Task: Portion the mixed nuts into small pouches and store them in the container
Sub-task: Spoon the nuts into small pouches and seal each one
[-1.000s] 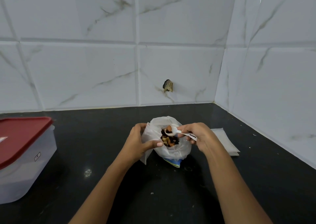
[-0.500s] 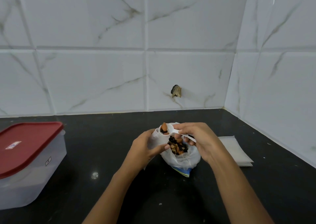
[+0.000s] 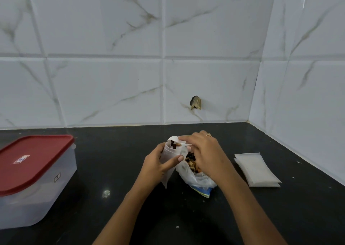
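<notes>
My left hand [image 3: 158,163] holds a small white pouch [image 3: 169,154] upright, its mouth open. My right hand [image 3: 204,152] grips a white plastic spoon [image 3: 177,140] tipped over the pouch mouth, with a few nuts at the opening. Just right of the pouch stands an open clear plastic bag of mixed nuts [image 3: 194,171] on the black counter [image 3: 115,155], partly hidden by my right hand. A clear storage container with a red lid [image 3: 33,171] sits shut at the left.
A stack of empty white pouches [image 3: 256,169] lies flat on the counter to the right. White marble tiles form the back and right walls, meeting in a corner. A small chipped hole [image 3: 195,102] marks the back wall.
The spoon rose out of the nut bag with nuts and moved left to the pouch mouth, where it now tips. The camera view shifted, so everything appears further right.
</notes>
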Demonstrator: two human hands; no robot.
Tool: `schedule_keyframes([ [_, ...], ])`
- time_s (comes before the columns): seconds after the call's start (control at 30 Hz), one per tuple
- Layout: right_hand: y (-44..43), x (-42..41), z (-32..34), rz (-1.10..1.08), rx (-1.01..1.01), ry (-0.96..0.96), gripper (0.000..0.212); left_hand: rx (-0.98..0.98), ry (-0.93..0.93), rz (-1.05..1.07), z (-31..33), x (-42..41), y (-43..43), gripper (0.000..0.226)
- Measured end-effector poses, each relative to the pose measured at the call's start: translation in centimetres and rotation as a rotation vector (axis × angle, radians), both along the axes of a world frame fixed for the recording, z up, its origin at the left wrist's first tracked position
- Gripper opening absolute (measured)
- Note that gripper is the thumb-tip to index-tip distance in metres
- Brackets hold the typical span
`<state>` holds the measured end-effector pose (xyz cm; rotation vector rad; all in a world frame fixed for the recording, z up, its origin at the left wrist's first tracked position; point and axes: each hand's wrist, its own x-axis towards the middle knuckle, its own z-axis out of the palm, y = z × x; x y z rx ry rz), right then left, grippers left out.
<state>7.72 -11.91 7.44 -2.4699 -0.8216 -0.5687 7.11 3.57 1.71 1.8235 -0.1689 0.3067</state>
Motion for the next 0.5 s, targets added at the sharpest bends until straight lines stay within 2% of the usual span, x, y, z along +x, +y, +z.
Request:
schedule_keyframes([
  [0.1, 0.2, 0.1, 0.2, 0.012, -0.03, -0.043, 0.037, -0.045, 0.009, 0.0, -0.1, 0.1, 0.0, 0.056],
  [0.2, 0.5, 0.1, 0.0, 0.044, -0.067, -0.187, 0.03, -0.082, 0.021, 0.002, -0.1, 0.2, 0.1, 0.066],
  [0.27, 0.4, 0.6, -0.6, 0.033, -0.054, -0.29, 0.037, -0.082, 0.022, 0.009, -0.2, 0.3, 0.1, 0.071],
  [0.33, 0.7, 0.7, -0.8, 0.044, -0.046, -0.333, 0.037, -0.078, 0.022, 0.016, -0.3, 0.4, 0.1, 0.07],
  [0.37, 0.7, 0.7, -0.7, 0.055, -0.039, -0.361, 0.028, -0.069, 0.022, 0.021, -0.3, 0.4, 0.1, 0.066],
  [0.43, 0.4, 0.7, -0.5, 0.025, 0.04, -0.338, 0.014, -0.053, 0.016, 0.029, -0.3, 0.3, 0.1, 0.061],
  [0.5, -0.2, 0.6, -0.1, -0.07, 0.236, -0.16, 0.02, -0.043, 0.008, 0.037, -0.2, 0.2, 0.0, 0.062],
])
